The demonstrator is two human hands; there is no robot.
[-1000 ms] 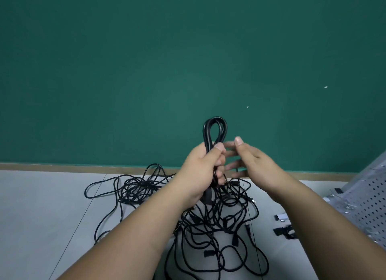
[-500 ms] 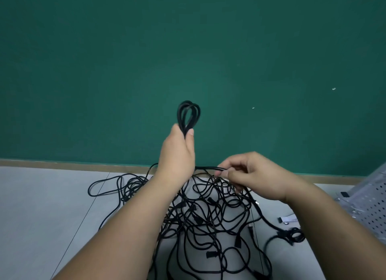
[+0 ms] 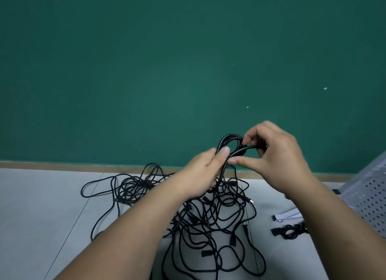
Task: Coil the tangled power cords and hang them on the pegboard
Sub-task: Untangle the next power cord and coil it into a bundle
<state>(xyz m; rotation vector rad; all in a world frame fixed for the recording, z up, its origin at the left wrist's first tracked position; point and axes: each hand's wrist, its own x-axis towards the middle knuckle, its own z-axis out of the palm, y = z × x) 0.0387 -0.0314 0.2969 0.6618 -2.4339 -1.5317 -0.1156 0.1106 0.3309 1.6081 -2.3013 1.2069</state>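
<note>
My right hand has come up from the tangled heap to lay a fresh turn on the coil, which my left hand grips; both hands clamp cord. One coil growing, one heap near me (cords uncountable), one bundle right, by the pegboard

The tangled cords sprawl over the floor straight ahead — a low snag. Left of them the floor lies open; on the right a coiled bundle and the pegboard crowd the way.
</note>
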